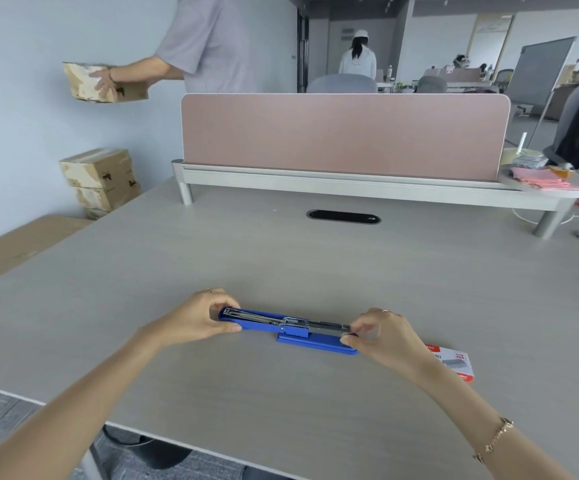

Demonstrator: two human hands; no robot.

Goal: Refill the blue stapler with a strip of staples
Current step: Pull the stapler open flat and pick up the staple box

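Observation:
The blue stapler (293, 329) lies flipped wide open on the grey desk, its blue cover stretched out to the left and its metal staple channel running to the right over the blue base. My left hand (198, 318) grips the far left end of the cover. My right hand (383, 336) pinches the right end of the metal channel between thumb and fingers. Whether a staple strip lies in the channel I cannot tell. A white and red staple box (454, 363) lies on the desk just behind my right wrist.
A pink divider screen (343, 133) on a raised shelf crosses the back of the desk, with a cable slot (343, 216) before it. Pink cloths and a tape roll sit at the shelf's right end. A person at the back left holds a cardboard box (102, 81); more boxes are stacked below.

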